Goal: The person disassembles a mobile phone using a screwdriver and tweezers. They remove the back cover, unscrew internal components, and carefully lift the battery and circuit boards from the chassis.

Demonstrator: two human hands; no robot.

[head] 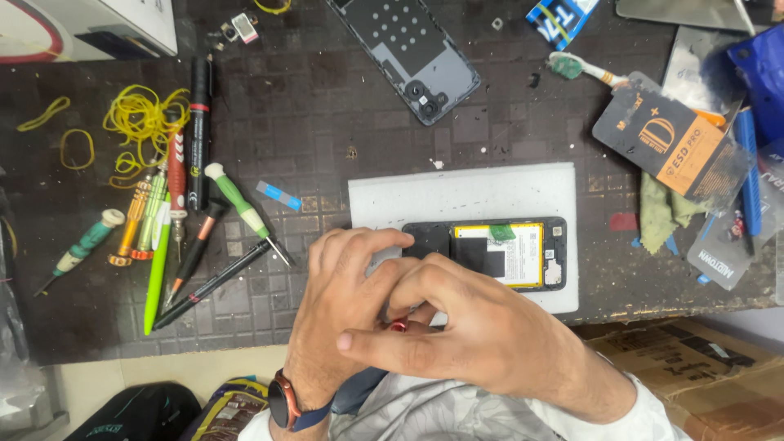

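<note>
Fingers of both hands bunch together over the near left end of the opened phone, which lies on a white mat on the dark counter. Left hand curls with its fingers drawn close, the index tip resting at the phone's left edge. Right hand crosses in front of it, fingers narrow and pinched around a small red thing of which only a sliver shows; what it is cannot be made out. Both hands hide the phone's left end and the mat's near left corner.

On the phone, the yellow-edged battery with a green tab is plain to see. A watch sits on the left wrist.

Well apart at the top lies the grey back cover, its upper end cut off by the frame. To the left lie screwdrivers, a black marker, a green pen and yellow rubber bands. To the right, a dark and orange packet overlaps a green cloth, and a toothbrush lies beyond it
</note>
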